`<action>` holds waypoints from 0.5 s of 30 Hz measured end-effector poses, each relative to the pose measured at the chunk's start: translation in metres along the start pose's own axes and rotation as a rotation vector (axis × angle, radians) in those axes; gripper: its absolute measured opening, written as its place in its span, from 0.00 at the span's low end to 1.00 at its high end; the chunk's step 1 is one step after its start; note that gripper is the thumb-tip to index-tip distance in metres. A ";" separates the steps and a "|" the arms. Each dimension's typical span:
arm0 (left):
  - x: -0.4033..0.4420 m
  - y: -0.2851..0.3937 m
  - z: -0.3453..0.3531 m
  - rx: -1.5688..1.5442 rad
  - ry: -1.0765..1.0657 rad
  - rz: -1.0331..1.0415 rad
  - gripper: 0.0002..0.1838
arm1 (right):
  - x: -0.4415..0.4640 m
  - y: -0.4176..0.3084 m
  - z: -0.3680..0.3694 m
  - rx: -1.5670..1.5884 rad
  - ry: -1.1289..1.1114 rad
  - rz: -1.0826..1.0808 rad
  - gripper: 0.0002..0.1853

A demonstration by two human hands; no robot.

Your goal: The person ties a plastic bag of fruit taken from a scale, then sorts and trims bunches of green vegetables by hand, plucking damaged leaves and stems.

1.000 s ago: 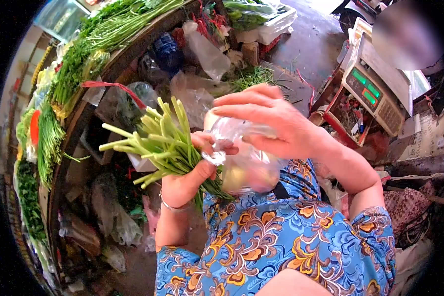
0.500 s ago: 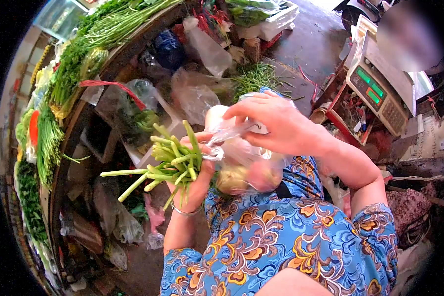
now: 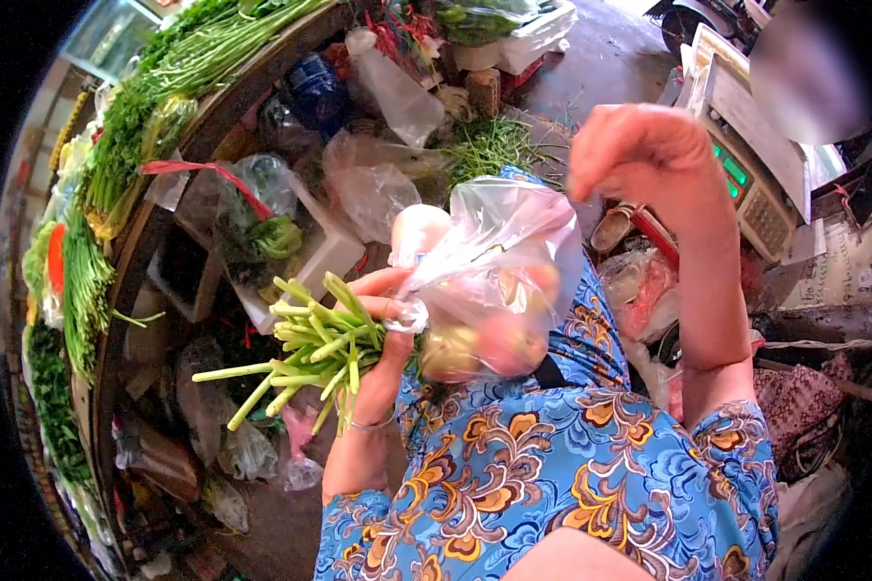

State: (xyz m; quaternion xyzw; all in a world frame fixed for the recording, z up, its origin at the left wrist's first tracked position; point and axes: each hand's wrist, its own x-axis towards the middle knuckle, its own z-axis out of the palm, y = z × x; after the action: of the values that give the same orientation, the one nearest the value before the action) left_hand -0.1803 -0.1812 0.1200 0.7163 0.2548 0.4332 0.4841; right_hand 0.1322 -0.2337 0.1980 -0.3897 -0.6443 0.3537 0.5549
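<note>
My left hand is wrapped round a bunch of cut green vegetable stems, their ends fanning out to the left. The gathered neck of a clear plastic bag is in the same hand. Inside the bag, over my lap, are several round reddish and yellowish fruits, apparently apples. My right hand is raised beyond the bag's right side, wrist bent and fingers curled down; anything between its fingers is hidden. A pale rounded thing, partly covered, lies just behind the bag.
A digital scale with green lit figures stands at the right. Leafy greens line the curved counter on the left. Loose green stalks lie on the floor ahead, near plastic bags and a white foam box.
My right hand has left the bag's neck and moved up and right, its fingers curling. The bag has spread out taller. My left hand keeps its grip, shifting slightly left and down.
</note>
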 end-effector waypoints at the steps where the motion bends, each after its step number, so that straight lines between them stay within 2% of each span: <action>1: 0.000 0.001 0.001 0.002 0.003 -0.004 0.12 | 0.000 0.000 -0.007 0.229 -0.066 0.079 0.02; 2: 0.000 0.002 0.001 0.005 0.005 -0.008 0.13 | -0.001 0.003 -0.005 0.227 -0.064 0.081 0.02; 4: 0.000 0.000 0.002 -0.019 0.017 -0.015 0.13 | 0.000 0.020 0.001 -0.413 -0.007 -0.081 0.03; 5: 0.000 0.000 0.004 -0.042 0.028 -0.026 0.13 | -0.004 0.023 0.012 -0.398 -0.058 -0.076 0.04; 6: 0.000 -0.001 0.004 -0.044 0.023 -0.030 0.13 | -0.010 0.021 0.026 -0.338 -0.110 0.036 0.05; 8: 0.002 -0.001 0.006 -0.117 0.059 -0.032 0.13 | -0.014 0.016 0.042 -0.657 -0.129 -0.037 0.06; 11: 0.001 0.000 0.006 -0.105 0.040 -0.042 0.13 | -0.015 0.029 0.058 -0.794 -0.042 -0.095 0.06; 15: 0.002 0.000 0.006 -0.047 0.041 -0.028 0.14 | -0.014 0.031 0.061 -0.724 -0.035 -0.094 0.05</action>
State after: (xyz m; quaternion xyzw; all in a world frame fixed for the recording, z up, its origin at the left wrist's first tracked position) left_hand -0.1742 -0.1823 0.1204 0.6921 0.2644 0.4468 0.5014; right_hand 0.0761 -0.2340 0.1565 -0.5246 -0.7545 0.0835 0.3854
